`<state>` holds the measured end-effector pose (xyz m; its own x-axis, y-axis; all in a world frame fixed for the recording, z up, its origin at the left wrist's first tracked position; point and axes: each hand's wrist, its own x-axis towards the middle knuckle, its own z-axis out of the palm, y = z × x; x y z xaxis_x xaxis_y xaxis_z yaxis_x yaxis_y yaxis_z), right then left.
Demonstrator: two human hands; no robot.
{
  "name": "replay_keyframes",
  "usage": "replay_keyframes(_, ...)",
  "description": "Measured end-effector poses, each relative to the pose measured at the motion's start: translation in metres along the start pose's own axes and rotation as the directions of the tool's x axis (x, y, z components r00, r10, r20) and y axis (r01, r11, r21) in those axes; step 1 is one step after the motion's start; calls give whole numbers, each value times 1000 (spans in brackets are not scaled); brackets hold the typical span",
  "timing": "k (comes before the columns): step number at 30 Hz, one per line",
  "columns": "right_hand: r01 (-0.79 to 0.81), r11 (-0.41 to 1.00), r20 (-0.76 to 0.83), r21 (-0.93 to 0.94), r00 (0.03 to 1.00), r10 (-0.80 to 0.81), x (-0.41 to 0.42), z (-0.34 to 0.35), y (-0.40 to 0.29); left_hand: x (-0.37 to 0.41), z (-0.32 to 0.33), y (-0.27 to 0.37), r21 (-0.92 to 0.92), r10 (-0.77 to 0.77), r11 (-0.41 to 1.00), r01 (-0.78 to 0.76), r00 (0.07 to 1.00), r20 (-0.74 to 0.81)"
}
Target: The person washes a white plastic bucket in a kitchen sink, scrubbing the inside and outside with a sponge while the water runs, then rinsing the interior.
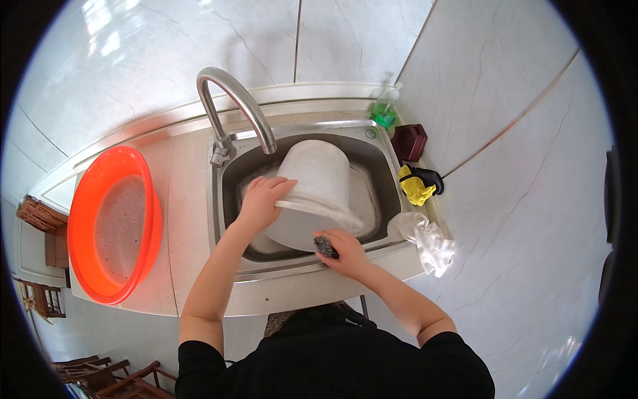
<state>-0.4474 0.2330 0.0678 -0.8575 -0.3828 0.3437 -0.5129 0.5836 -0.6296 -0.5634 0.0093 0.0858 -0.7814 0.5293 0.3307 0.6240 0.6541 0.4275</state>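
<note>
A white plastic bucket [316, 167] lies tilted in the stainless steel sink [384, 199], its mouth turned towards me. My left hand [264, 202] grips the bucket's rim on the left side, thumb over the outer wall. In my right hand [346, 252] is a grey steel-wool scourer [326, 247], held close to the lower edge of the bucket's mouth. Whether the scourer touches the bucket I cannot tell. Above the sink's left rear edge curves a metal faucet [239, 97]; no water is seen running from it. The bucket's inner bottom is hidden.
On the counter at left stands an orange basin [149, 234] with cloudy water. Along the right side are a green soap bottle [384, 114], a dark red box [409, 142], a yellow cloth [415, 188] and a whitish plastic bag [431, 244] hanging over the edge. Wooden chairs [129, 381] stand lower left.
</note>
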Motion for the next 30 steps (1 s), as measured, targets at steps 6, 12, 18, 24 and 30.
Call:
replay_keyframes(6, 143, 989, 163, 37, 976, -147, -17, -17, 1, -8, -2, -28, 258, 23, 966, -27, 1000, 16)
replay_keyframes(12, 32, 999, -117, 24, 993, -29, 0, -29, 7, -20, 2, -39, 203, -279, 927, 314, 942, -184)
replay_keyframes(18, -84, 992, -393, 94, 912, 114, 66, -41, 64, -42, -21, -40, 356, -145, 920, 164, 986, -78)
replay_keyframes(24, -248, 958, -362, 143, 888, 284, 138, -44, 95, -85, -35, -36, 458, -339, 851, 258, 935, 104)
replay_keyframes(30, 2, 928, -280, -374, 953, -115, 150, -4, 120, -64, -17, 28, -95, -246, 968, 234, 957, -152)
